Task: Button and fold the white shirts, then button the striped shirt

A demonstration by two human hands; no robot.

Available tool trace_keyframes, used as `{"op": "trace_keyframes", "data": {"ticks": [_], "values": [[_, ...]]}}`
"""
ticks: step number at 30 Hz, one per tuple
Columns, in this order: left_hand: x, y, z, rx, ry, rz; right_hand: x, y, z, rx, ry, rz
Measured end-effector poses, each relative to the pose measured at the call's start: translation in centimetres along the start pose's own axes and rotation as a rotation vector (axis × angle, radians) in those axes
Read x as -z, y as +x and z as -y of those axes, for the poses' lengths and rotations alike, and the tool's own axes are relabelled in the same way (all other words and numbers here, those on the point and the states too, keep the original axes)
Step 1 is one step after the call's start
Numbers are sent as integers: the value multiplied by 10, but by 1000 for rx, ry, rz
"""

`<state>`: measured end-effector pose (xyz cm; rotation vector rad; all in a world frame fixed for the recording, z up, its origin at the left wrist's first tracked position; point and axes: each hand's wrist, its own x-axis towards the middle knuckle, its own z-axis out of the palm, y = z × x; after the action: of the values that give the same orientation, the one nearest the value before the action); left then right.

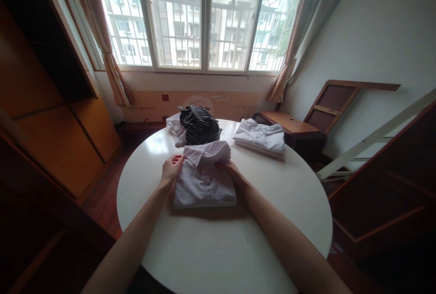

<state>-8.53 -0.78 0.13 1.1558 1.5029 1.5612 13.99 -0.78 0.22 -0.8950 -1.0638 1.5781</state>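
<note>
The folded white shirt (204, 192) in front of you lies around the middle of the round table (218, 248), with its collar (194, 153) turned to the table's far edge. Your left hand (172, 167) is at the left side of the collar, and its thumb and finger seem pinched on the cloth there. Your right hand (235, 172) touches the other side, but its fingertips are partly hidden, so I cannot tell how firmly they are closed.

I judge that this shirt is light and soft, not fragile, but it can lose its fold easily. The collar looks the stiffest part, so it should be a good place for a light pinch. For the whole bundle, I would advise you to support both sides from below, because the smooth table may let it slide.

Near the table's far edge lie a striped black cloth (200, 126) and, to the right, another folded shirt (260, 134), which probably handles the same way
</note>
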Motion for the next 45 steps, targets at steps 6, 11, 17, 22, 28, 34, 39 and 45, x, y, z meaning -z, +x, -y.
{"op": "trace_keyframes", "data": {"ticks": [6,11,17,22,28,34,39,45], "values": [[3,1,-4,-105,168,-6,2,1,-1,-6,-9,49],[4,2,-5,-137,136,-31,3,2,-1,-4,-18,59],[4,-3,-15,-184,-104,-31,3,2,-1,-9,-21,50],[0,-6,-20,-48,-271,37,3,3,-1,1,-24,65],[0,-3,-15,182,-345,89,4,4,-2,-20,-48,51],[4,-3,-14,242,-236,120,3,3,-1,-15,-48,58],[-1,-1,-13,167,-375,63,3,4,0,-27,-72,46],[-7,-5,-13,323,-479,126,2,3,0,-19,-66,56]]}}
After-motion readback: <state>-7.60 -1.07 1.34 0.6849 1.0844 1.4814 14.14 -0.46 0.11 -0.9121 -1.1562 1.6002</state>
